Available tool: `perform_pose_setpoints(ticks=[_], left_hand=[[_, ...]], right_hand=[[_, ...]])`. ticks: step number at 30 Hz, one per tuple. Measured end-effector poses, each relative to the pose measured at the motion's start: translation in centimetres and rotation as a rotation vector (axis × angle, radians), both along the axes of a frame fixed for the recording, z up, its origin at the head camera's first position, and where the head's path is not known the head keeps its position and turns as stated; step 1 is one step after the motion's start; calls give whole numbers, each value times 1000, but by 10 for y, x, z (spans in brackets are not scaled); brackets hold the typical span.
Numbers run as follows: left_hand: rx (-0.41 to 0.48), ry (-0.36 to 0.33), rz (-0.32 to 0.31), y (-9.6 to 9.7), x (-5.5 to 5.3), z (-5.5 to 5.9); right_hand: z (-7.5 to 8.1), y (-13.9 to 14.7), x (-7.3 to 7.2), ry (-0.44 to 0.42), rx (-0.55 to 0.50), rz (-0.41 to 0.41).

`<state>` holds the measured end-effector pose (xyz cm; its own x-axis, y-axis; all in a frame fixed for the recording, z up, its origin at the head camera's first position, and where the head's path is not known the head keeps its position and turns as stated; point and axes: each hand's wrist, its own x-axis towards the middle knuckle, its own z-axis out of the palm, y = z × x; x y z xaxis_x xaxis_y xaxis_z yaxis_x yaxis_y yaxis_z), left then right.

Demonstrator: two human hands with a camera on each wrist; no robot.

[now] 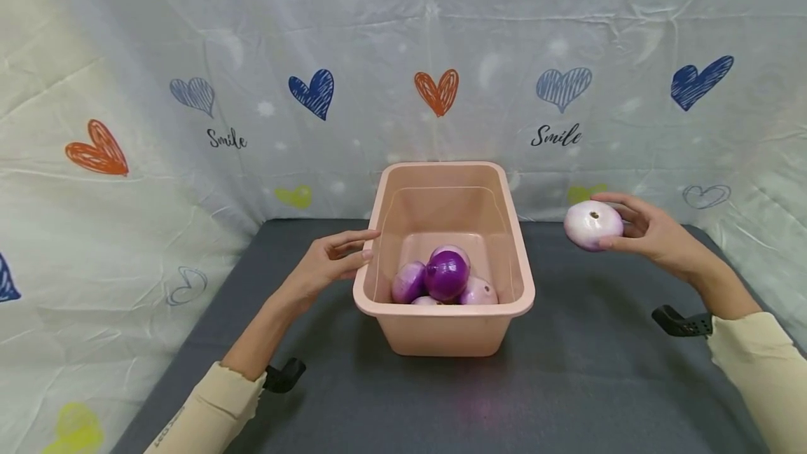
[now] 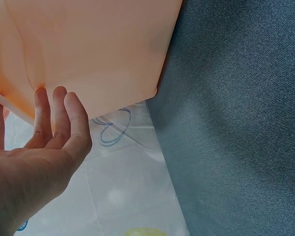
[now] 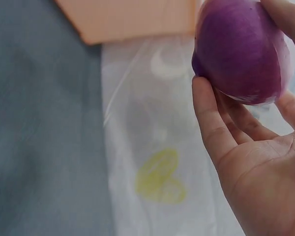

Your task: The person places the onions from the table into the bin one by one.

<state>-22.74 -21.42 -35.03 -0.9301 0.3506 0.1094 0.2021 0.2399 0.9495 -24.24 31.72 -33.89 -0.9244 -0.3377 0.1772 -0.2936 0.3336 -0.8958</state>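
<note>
My right hand (image 1: 656,233) grips a pale purple-and-white onion (image 1: 592,225) above the table, to the right of a peach plastic bin (image 1: 450,333). The right wrist view shows the deep purple side of this onion (image 3: 243,54), with my thumb and fingers around it. At the bin's left rim is my left hand (image 1: 321,265), its fingertips touching the edge. Seen from the left wrist, the fingers (image 2: 78,118) are slightly bent beside the bin's outer wall (image 2: 103,54). Several onions lie heaped at the bin's near end, a glossy dark purple onion (image 1: 447,275) on top.
A dark grey cloth covers the table (image 1: 567,384) around the bin. Behind and at both sides hangs a white plastic sheet (image 1: 378,33) printed with hearts and "Smile". Black straps (image 1: 681,321) sit at both wrists.
</note>
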Motion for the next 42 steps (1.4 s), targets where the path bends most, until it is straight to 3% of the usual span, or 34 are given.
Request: perform_pose_setpoints(ticks=[12, 24, 33, 42], left_hand=[[18, -1, 2, 0, 0, 0], [22, -1, -3, 2, 0, 1], [23, 2, 7, 0, 1, 0], [35, -6, -9, 0, 0, -1]], right_hand=[[32, -49, -13, 53, -42, 102], [49, -79, -33, 77, -87, 235], [66, -105, -46, 83, -46, 323], [67, -123, -54, 83, -7, 373]])
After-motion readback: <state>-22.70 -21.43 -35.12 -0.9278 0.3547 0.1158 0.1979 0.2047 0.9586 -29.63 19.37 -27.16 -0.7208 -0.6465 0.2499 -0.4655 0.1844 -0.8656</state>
